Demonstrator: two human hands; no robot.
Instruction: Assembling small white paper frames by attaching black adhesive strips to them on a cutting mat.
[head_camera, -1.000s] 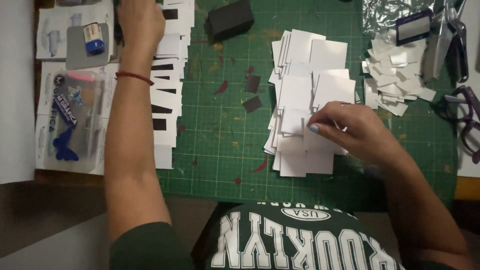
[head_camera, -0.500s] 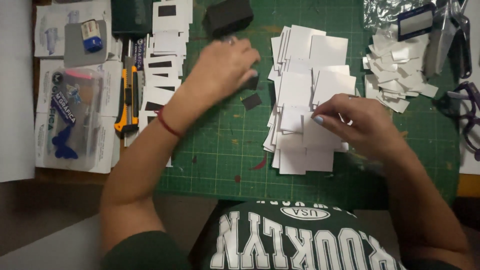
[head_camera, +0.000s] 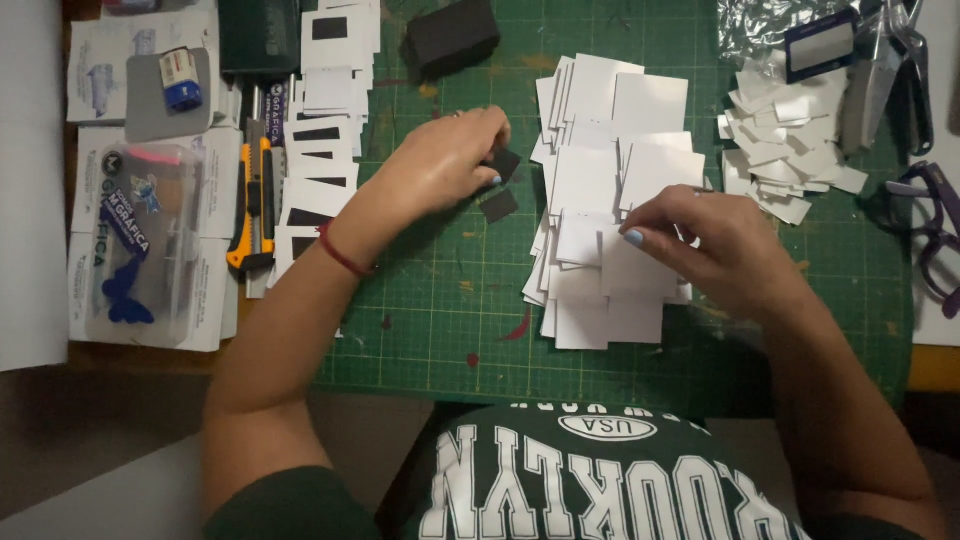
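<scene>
- Our left hand (head_camera: 445, 160) lies over the green gridded cutting mat (head_camera: 430, 300) that covers the surface, fingers curled in a pinching grip on a small dark square piece (head_camera: 503, 163) at its fingertips.
- A second small dark square piece (head_camera: 497, 205) lies flat on the mat just below and beside the first one, apart from the hand.
- Our right hand (head_camera: 705, 245) rests on the spread pile of white square cards (head_camera: 600, 200) in the middle of the mat; thumb and forefinger are pressed together on the edge of one white card near the middle of the pile.
- To the left of the mat we see a column of white square frames with dark rectangular windows (head_camera: 325, 150), overlapping one another.
- A yellow and black utility knife (head_camera: 258, 205) lies just left of that column, lengthwise.
- Further left sits a clear plastic packet with blue contents (head_camera: 140, 245) on flat white packs.
- A dark rectangular foam block (head_camera: 452, 35) lies at the top of the mat, well apart from both hands.
- At the upper right a heap of small white paper offcuts (head_camera: 785, 150) lies near crumpled foil, and purple-framed glasses (head_camera: 925, 235) rest at the right edge.
</scene>
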